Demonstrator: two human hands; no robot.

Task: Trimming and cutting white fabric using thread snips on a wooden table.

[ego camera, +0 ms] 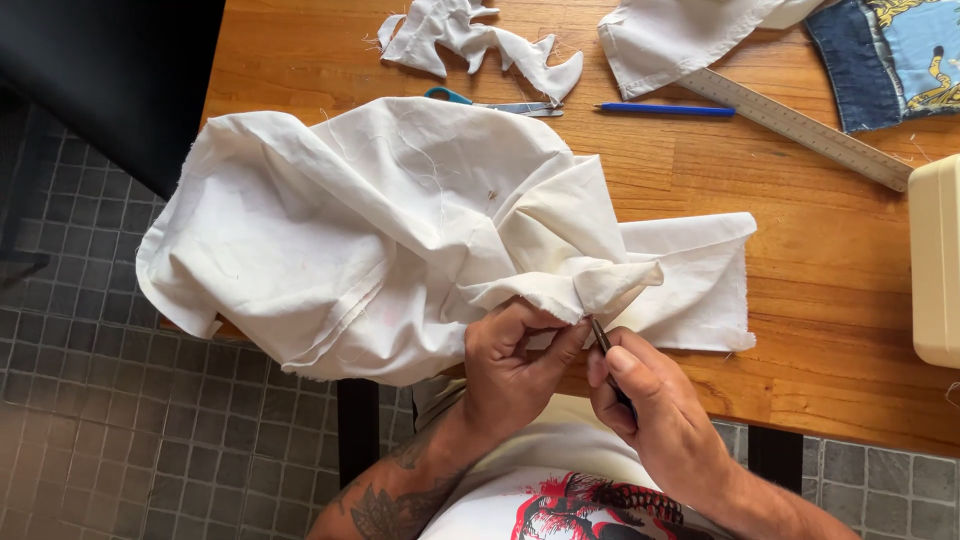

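1. White cloth (pixel 370 220): large, crumpled, heaped on wooden table (pixel 800 300), left part hanging over table edge above grey tiled floor (pixel 120 430). Folded seam corner pulled toward body at near edge.
2. Left hand (pixel 510 365): pinching cloth fold between thumb and fingers, holding it taut.
3. Right hand (pixel 655 410): clenched round thin dark tool (pixel 604 345), tip touching seam just beside left thumb. Likely seam ripper; too small to confirm.
4. Step, judged: picking or cutting stitches at seam, mid-work. Next move calls for steady tension on fold and small tip motion, avoiding cloth tear and left fingers.
5. Far side: cloth scraps (pixel 470 35), teal-handled scissors (pixel 490 102) partly under cloth, blue pen (pixel 665 110), metal ruler (pixel 800 125), second white piece (pixel 690 35), denim patchwork piece (pixel 885 55).
6. Right edge: cream box (pixel 937 260), partly out of frame.
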